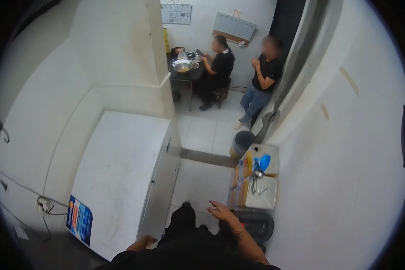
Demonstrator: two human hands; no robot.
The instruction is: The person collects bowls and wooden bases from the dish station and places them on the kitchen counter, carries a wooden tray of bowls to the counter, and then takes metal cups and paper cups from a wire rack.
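Note:
My right hand (219, 210) is held out in front of my body, fingers stretched and apart, with nothing in it. It is nearest to the metal cans and a dark container at the right wall, without touching them. Low beside my left hip, my left hand (145, 243) shows only in part next to the front of a white chest freezer (117, 153). Its fingers are too small and partly hidden to make out. The freezer lid is down and carries a blue label (79, 220) at its near corner.
Along the right wall stand square metal cans (266, 193) with a blue-handled utensil (264, 163) on top, a dark container (261, 227) and a grey bin (243, 143). Beyond a floor step, one person (221, 63) sits at a dark table (186, 75); another person (263, 74) stands.

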